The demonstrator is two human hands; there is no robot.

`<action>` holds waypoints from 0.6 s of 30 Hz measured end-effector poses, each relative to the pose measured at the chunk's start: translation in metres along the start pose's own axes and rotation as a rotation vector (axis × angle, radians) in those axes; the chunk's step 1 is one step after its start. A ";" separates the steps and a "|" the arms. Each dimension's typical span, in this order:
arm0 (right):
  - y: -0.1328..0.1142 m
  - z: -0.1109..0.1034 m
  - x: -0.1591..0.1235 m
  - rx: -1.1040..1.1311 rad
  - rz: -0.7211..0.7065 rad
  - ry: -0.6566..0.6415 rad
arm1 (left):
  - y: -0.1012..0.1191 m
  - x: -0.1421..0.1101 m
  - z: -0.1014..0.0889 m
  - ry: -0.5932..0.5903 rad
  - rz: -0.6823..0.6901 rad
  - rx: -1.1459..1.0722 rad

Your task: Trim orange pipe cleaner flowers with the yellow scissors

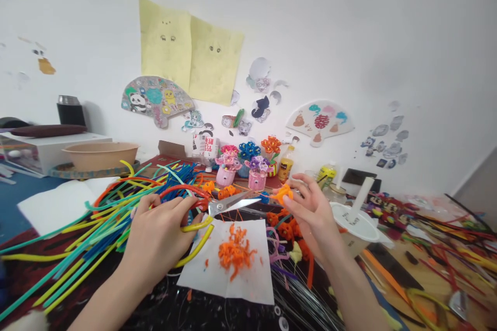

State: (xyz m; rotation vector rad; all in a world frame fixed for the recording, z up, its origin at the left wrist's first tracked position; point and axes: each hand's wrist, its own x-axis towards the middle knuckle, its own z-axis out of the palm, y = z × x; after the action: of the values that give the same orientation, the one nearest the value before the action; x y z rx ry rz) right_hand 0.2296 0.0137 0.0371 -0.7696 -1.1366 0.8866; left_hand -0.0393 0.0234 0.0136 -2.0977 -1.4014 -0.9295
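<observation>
Orange fluff [234, 253] on white paper [196, 274]. My left hand [161, 232] grips scissors [216, 208] near paper's far edge. My right hand [312, 209] pinches orange piece [284, 194] past paper's right corner.

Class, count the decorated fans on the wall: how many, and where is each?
2. The panda fan is at left, by the lower edge of the yellow sheets; the fan with red symbols is farther right. I see none hidden.

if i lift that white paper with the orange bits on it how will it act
The white paper looks like a thin, flat sheet, so it would probably be light and bend easily. The orange scraps look heaped loosely on it, so they would likely slide if it tilts.
</observation>
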 end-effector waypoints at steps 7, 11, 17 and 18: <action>-0.001 -0.002 0.002 0.054 0.007 0.090 | -0.003 0.001 0.001 -0.036 -0.056 0.005; -0.001 -0.004 0.004 0.082 0.018 0.112 | -0.002 0.003 -0.002 -0.143 0.010 -0.028; 0.000 -0.008 0.006 0.093 -0.006 0.192 | -0.002 0.002 0.001 -0.245 -0.050 -0.112; 0.000 -0.009 0.007 0.101 0.005 0.202 | -0.003 0.002 0.001 -0.271 -0.061 -0.115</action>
State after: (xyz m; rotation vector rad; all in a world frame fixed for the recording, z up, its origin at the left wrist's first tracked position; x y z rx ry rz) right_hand 0.2397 0.0192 0.0377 -0.7607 -0.9064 0.8440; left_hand -0.0413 0.0262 0.0148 -2.3495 -1.5861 -0.7878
